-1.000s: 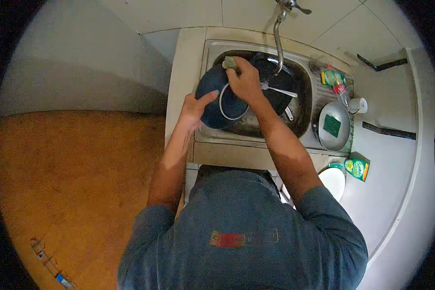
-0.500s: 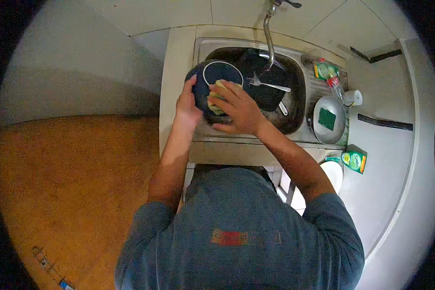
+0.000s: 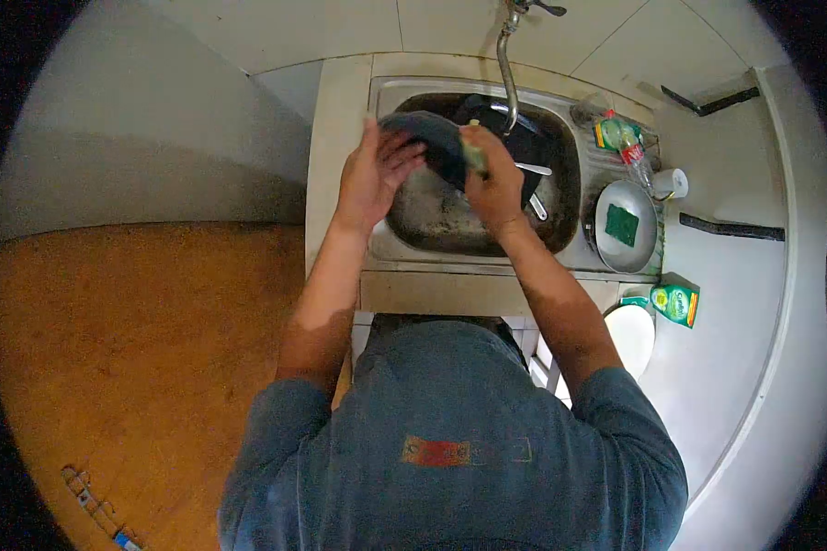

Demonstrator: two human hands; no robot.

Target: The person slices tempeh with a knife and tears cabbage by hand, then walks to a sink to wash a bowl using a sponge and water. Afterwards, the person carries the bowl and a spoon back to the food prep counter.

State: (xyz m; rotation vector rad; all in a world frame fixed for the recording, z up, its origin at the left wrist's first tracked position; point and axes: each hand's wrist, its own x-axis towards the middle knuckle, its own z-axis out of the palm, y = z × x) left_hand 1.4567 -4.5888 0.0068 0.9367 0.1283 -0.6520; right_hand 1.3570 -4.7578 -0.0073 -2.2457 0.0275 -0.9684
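A dark blue plate (image 3: 439, 138), blurred by motion, is tilted up over the left side of the sink (image 3: 446, 225). My left hand (image 3: 369, 184) grips its left edge, with the thumb at the rim and the fingers along the near face. At the plate's right edge, my right hand (image 3: 494, 179) is closed around a yellowish sponge (image 3: 474, 154), partly hidden by the fingers. Just beyond the right hand, a fork (image 3: 535, 169), its head hidden, rests on a black item (image 3: 528, 142) in the basin. Another light handle (image 3: 538, 208) lies nearby.
Above the basin hangs a curved faucet (image 3: 507, 78). On the right drainboard are a metal pan (image 3: 605, 248) holding a green scouring pad (image 3: 622, 225), a plastic bottle (image 3: 634, 158) and a white cup (image 3: 674, 183). Lower right are a green packet (image 3: 676, 305) and a white round item (image 3: 630, 338).
The plate has tipped from its underside facing me to a steep tilt. My right hand and the sponge moved from its middle to its right edge. My left fingers now show on the near face.
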